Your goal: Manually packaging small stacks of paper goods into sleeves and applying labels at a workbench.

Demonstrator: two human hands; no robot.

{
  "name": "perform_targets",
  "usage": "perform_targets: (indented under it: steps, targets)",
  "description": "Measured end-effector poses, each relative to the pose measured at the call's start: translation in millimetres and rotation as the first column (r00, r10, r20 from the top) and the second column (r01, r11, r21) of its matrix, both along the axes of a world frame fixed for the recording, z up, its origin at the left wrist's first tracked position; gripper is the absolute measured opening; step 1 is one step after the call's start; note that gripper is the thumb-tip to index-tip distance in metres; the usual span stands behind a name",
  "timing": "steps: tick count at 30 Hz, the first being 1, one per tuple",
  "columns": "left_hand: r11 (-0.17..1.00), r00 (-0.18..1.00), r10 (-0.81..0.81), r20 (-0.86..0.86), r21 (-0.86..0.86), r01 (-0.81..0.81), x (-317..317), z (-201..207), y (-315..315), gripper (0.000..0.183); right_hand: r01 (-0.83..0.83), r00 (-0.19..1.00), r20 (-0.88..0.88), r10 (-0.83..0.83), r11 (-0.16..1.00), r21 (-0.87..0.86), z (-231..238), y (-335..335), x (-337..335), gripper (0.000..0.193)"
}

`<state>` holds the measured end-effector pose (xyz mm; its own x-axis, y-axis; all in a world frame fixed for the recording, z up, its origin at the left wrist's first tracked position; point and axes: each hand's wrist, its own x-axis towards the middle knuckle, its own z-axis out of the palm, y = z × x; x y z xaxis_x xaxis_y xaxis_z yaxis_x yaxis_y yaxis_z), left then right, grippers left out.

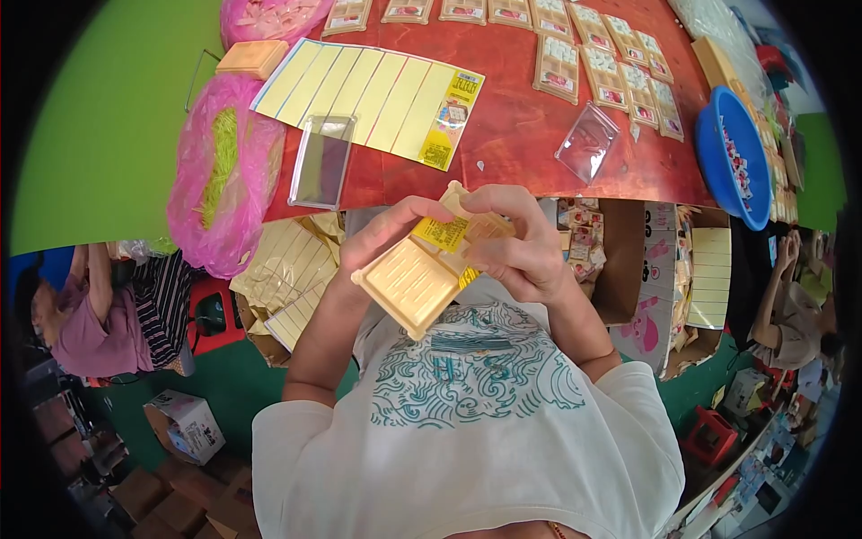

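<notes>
- Two hands of mine are up near the centre of the head view, just this side of the curved near edge of the red table [516, 166].
- Bare red surface lies beyond them, between a clear lid [321, 171] left of centre and another clear lid [588, 144] right of centre.
- Room narrows at the left, where a pink bag [189, 184] hangs over the edge, and at the right, where a blue basin [754, 171] juts past it.
- A pale yellow label sheet [359, 94] and rows of filled trays [557, 67] take up the upper part; the top row is cut off by the frame.
- My fingers cover much of the tray's upper right end, so I can't make out how the yellow label [440, 234] sits there.
- My left hand [386, 229], half curled, grips the tan tray [411, 287] along its left side; the tray is tilted, at mid-frame in front of my shirt [476, 431].
- My right hand [521, 247] is bent into a pinch at the tray's upper right end, beside the label.
</notes>
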<state>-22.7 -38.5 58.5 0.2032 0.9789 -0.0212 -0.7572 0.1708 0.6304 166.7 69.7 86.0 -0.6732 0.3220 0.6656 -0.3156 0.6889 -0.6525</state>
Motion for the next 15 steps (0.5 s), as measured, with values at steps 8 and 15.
perform_targets:
  steps: [8,15]
  targets:
    - [0.989,0.993,0.067,-0.099,-0.125,-0.079,5,4,4,0.038,0.138,0.990,-0.007,-0.138,0.978,0.155,-7,-2,9,0.016]
    - [0.902,0.893,0.418,-0.165,-0.045,-0.430,18,1,12,0.040,0.358,0.895,-0.155,-0.418,0.882,-0.307,-27,-16,15,0.076]
